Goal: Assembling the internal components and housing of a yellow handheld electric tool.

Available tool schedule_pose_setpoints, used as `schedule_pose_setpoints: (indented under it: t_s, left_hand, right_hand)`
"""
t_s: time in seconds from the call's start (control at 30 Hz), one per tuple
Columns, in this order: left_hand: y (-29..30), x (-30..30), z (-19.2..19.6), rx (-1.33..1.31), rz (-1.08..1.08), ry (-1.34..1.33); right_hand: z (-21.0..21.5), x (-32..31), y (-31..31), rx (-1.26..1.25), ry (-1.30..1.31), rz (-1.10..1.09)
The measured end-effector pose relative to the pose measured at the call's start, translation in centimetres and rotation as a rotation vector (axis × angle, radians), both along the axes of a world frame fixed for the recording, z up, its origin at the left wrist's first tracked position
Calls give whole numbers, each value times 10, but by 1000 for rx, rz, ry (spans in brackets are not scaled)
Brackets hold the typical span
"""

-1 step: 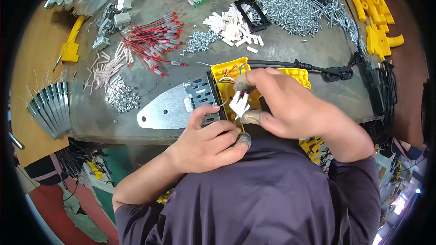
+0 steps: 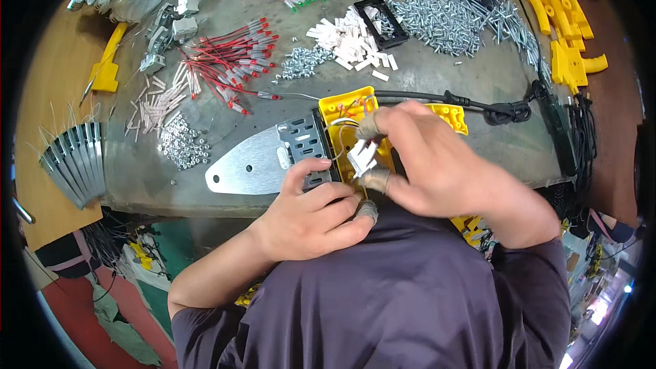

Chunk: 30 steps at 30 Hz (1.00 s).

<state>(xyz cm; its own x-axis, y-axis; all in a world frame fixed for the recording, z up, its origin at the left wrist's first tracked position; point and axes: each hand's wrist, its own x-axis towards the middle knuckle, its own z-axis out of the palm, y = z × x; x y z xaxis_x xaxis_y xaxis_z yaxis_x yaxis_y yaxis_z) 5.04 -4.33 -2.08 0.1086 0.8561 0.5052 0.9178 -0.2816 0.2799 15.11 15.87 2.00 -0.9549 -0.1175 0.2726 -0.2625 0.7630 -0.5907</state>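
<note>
A pointed flat metal plate (image 2: 249,167) with a slotted bracket (image 2: 304,138) joins a yellow plastic housing half (image 2: 347,100) in front of me. My left hand (image 2: 311,215) is closed over the housing's near left edge, its index finger reaching along the bracket. Between thumb and forefinger, my right hand (image 2: 437,160) pinches a small white plastic part (image 2: 362,158) with prong-like bits, above the open housing. Beige covers wrap its fingertips. Thin wires (image 2: 338,123) run inside the housing, and a black cord (image 2: 424,98) leaves its right side. My right hand hides part of the housing.
Red-tipped leads (image 2: 229,61), white blocks (image 2: 352,37), screws (image 2: 437,24), nuts (image 2: 183,143) and pale tubes (image 2: 160,102) lie in piles beyond. Yellow handle parts (image 2: 570,55) sit far right. Black strips with wires (image 2: 75,164) fan out at left.
My right hand and the white part have shifted slightly toward the right and down. The left hand stays in place.
</note>
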Motion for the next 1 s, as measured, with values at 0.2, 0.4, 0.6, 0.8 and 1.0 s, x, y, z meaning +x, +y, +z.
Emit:
schedule_pose_setpoints:
  t_s: [0.2, 0.4, 0.6, 0.8, 1.0]
  left_hand:
    - [-3, 3, -5, 9, 21, -31]
    - [-2, 3, -8, 47, 38, -41]
    - [-4, 5, -10, 65, 47, -67]
    - [-4, 6, -11, 76, 52, -64]
    - [-4, 6, -13, 72, 69, -28]
  right_hand:
    - [-4, 8, -15, 115, 1, -145]
    - [-3, 5, 18, -105, -123, 161]
    - [-15, 11, 2, 19, 92, 78]
    - [-24, 15, -17, 124, 240, -168]
    - [-12, 13, -26, 227, 169, -226]
